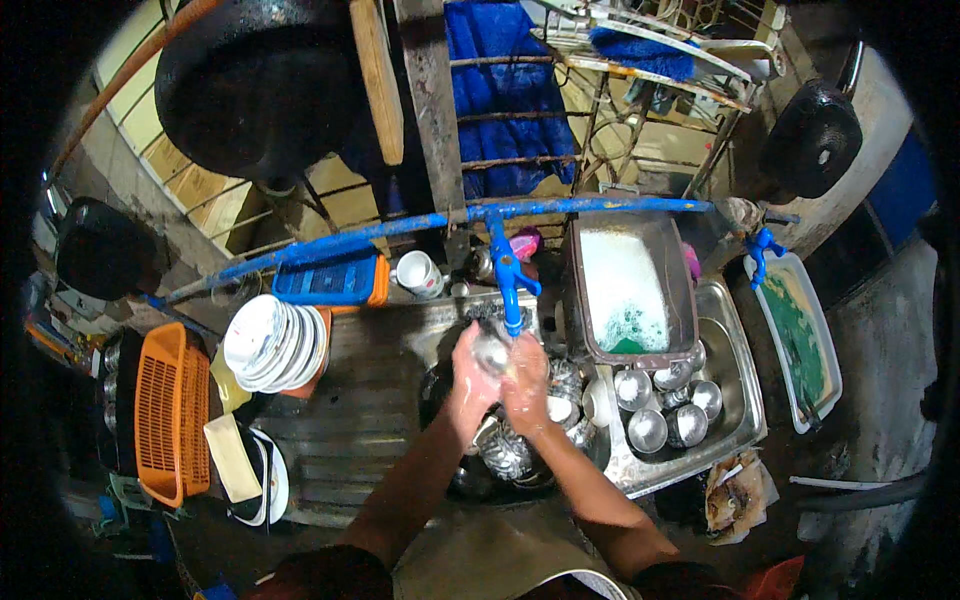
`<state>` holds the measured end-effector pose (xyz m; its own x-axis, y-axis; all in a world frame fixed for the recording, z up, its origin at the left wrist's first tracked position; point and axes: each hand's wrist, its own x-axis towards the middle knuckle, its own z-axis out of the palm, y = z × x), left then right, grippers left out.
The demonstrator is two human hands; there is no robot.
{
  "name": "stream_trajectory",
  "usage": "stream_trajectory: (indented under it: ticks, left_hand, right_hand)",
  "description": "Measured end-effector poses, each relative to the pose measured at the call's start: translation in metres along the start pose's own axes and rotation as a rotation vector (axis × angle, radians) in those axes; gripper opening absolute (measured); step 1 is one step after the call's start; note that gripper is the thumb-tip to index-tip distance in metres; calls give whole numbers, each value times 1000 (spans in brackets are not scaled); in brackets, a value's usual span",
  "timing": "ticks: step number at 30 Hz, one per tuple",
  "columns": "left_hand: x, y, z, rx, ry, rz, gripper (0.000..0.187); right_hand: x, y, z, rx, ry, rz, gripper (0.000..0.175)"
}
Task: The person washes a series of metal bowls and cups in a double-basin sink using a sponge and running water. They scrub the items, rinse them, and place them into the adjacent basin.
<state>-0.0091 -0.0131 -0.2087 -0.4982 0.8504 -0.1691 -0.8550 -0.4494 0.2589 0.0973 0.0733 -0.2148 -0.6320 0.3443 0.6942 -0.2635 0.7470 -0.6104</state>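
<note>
Both my hands are wet and hold a small metal bowl point(491, 352) just below the spout of a blue tap point(511, 289). My left hand point(472, 375) is around its left side, and my right hand point(527, 379) is at its right side. Beneath my hands, several metal bowls point(506, 454) lie piled in the left basin, partly hidden by my arms. Several more metal bowls point(648, 430) sit in the right basin of the steel sink point(754, 390). A tub point(630, 292) of foamy water stands over the back of that basin.
On the left are a ribbed steel drainboard point(360, 420), a leaning stack of plates point(281, 345) and an orange plastic basket point(172, 412). Blue and orange trays point(326, 281) and a white mug point(418, 274) stand behind. A blue pipe point(592, 205) crosses the back; a white tray point(796, 341) is at right.
</note>
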Motion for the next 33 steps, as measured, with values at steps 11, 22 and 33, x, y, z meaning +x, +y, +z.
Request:
stream_trajectory:
  ticks: [11, 22, 33]
  left_hand:
    - [-13, -19, -2, -21, 218, 48, 55]
    - [0, -71, -27, 307, 282, 115, 34]
    - [-20, -21, -6, 104, -42, -186, 57]
  right_hand:
    - [23, -22, -25, -156, -91, -125, 35]
    - [14, 24, -2, 716, -84, 1298, 43]
    - [21, -28, -60, 29, -727, 58, 54]
